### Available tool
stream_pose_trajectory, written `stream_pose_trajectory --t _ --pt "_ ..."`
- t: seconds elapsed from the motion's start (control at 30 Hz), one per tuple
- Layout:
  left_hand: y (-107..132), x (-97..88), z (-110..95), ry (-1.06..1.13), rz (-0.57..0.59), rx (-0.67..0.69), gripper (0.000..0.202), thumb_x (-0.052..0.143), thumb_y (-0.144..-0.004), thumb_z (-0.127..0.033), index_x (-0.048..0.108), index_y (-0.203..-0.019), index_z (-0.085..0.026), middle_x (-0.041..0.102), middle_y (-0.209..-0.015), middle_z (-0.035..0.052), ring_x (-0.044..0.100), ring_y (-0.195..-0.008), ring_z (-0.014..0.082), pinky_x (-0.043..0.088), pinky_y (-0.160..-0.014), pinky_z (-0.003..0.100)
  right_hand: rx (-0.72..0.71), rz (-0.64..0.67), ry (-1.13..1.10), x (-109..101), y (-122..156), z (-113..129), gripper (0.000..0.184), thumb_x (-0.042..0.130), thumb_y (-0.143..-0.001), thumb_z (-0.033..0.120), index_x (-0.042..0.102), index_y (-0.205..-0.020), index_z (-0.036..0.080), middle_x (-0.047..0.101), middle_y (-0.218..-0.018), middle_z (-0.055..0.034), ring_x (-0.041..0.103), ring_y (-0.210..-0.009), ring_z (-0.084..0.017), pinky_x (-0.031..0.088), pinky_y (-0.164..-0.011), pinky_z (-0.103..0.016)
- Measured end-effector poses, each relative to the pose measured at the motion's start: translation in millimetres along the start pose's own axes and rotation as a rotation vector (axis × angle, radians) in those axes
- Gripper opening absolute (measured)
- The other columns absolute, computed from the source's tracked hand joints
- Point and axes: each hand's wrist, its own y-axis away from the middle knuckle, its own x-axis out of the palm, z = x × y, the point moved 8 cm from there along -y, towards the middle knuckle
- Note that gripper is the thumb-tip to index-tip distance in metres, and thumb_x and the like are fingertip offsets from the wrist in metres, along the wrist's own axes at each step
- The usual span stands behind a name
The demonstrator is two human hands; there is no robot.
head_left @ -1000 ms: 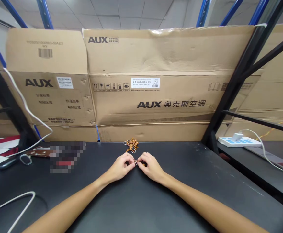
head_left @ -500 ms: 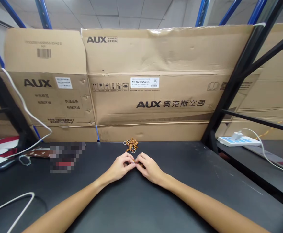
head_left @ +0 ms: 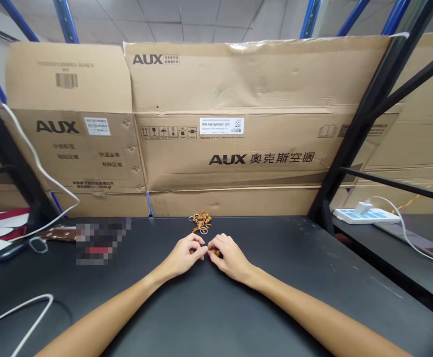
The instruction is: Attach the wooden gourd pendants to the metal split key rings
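Note:
In the middle of the black tabletop [head_left: 216,302], my two hands nearly meet at the fingertips. My right hand [head_left: 230,257] is closed around a small, glossy brown beaded keychain [head_left: 215,253], partly covered by the fingers. Facing it, my left hand [head_left: 187,254] has its thumb and fingers curled together in a pinch; whatever lies in them is too small to make out. Just beyond the hands rests a small heap of similar brown beaded keychains [head_left: 202,219] with silvery rings.
Flattened AUX cardboard [head_left: 261,84] stands along the back edge. A white cable [head_left: 34,307] lies at front left, with a dark cable end [head_left: 12,252] and brown strap [head_left: 58,233] farther back. Black rack posts flank the table; a power strip [head_left: 365,216] sits at right.
A silvery ring visible between my fingertips before no longer shows. The fingertips have drawn slightly apart, and more of the brown keychain shows in my right hand. The heap is unmoved.

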Motion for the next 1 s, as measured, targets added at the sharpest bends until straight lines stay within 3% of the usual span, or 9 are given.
stream_pose_trajectory --t 0.27,0.53,0.73,0.87,1.0 --pt "1 2.0 -3 0.013 0.030 0.032 0.028 0.053 -0.086 -0.033 0.068 -0.070 -0.015 0.053 -0.105 0.0061 0.057 -0.082 0.0133 0.047 -0.070 0.022 0.037 -0.049 -0.091 -4 1 -4 0.008 0.056 -0.082 0.013 0.053 -0.082 0.021 0.059 -0.083 -0.0018 0.052 -0.078 -0.017 0.039 -0.071 -0.029" --pt "0 1.6 -1 0.036 0.026 -0.028 0.044 0.051 -0.086 -0.044 0.060 -0.057 -0.012 0.053 -0.098 0.0054 0.050 -0.057 0.0059 0.044 -0.054 0.021 -0.023 -0.045 -0.074 -5 1 5 0.007 0.054 -0.085 0.014 0.053 -0.082 0.020 0.060 -0.080 -0.0014 0.052 -0.075 -0.017 0.038 -0.070 -0.030" --pt "1 3.3 -2 0.053 0.061 -0.029 0.039 0.049 -0.088 -0.042 0.065 -0.067 -0.012 0.052 -0.108 0.0065 0.047 -0.053 0.0035 0.045 -0.052 0.021 -0.002 -0.054 -0.050 -4 1 1 0.007 0.055 -0.083 0.014 0.054 -0.083 0.020 0.061 -0.081 -0.0016 0.053 -0.076 -0.017 0.038 -0.070 -0.030" --pt "1 3.8 -1 0.079 0.073 -0.026 0.044 0.049 -0.088 -0.045 0.064 -0.063 -0.012 0.053 -0.105 0.0059 0.050 -0.056 0.0050 0.044 -0.051 0.020 -0.035 -0.034 -0.076 -3 2 4 0.006 0.053 -0.085 0.015 0.054 -0.084 0.021 0.059 -0.080 -0.0016 0.052 -0.075 -0.016 0.039 -0.070 -0.029" --pt "0 0.9 -3 0.021 0.038 0.008 0.048 0.053 -0.086 -0.045 0.061 -0.052 -0.013 0.056 -0.093 0.0053 0.057 -0.070 0.0111 0.046 -0.062 0.021 -0.083 0.009 -0.091 -2 2 11 0.006 0.052 -0.086 0.016 0.054 -0.082 0.020 0.057 -0.078 -0.0012 0.051 -0.071 -0.016 0.040 -0.069 -0.029"
